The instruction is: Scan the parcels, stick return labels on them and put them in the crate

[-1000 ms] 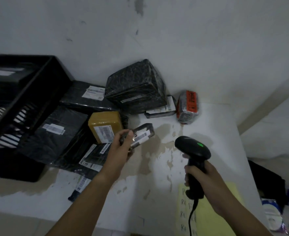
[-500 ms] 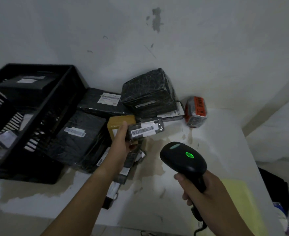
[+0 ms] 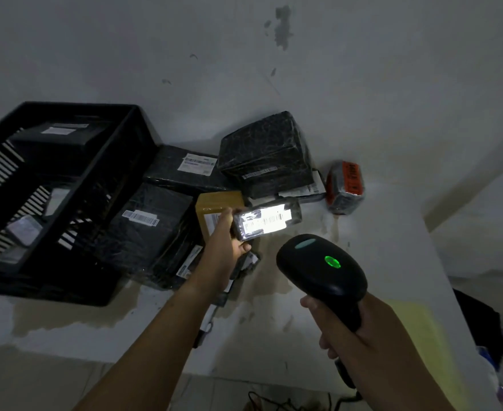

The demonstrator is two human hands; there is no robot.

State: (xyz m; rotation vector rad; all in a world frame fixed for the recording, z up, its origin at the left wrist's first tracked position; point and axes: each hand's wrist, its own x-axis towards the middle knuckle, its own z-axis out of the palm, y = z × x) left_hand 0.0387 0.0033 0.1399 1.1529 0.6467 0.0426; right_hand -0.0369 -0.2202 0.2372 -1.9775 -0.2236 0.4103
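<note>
While lit by the beam of the scanner (image 3: 321, 268), held raised over the worktop (image 3: 386, 232): small parcel (image 3: 266, 222), pinched at its left end in the left hand (image 3: 225, 250). Judged light, film-wrapped, probably slippery; best gripped by the short end, label uncovered. Scanner handle clenched in the right hand (image 3: 354, 330). Worktop stained, set into a dim corner; crate (image 3: 66, 203) at left, parcels inside.

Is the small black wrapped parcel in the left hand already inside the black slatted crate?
No, the left hand holds the small black parcel outside the black crate, to its right.
</note>
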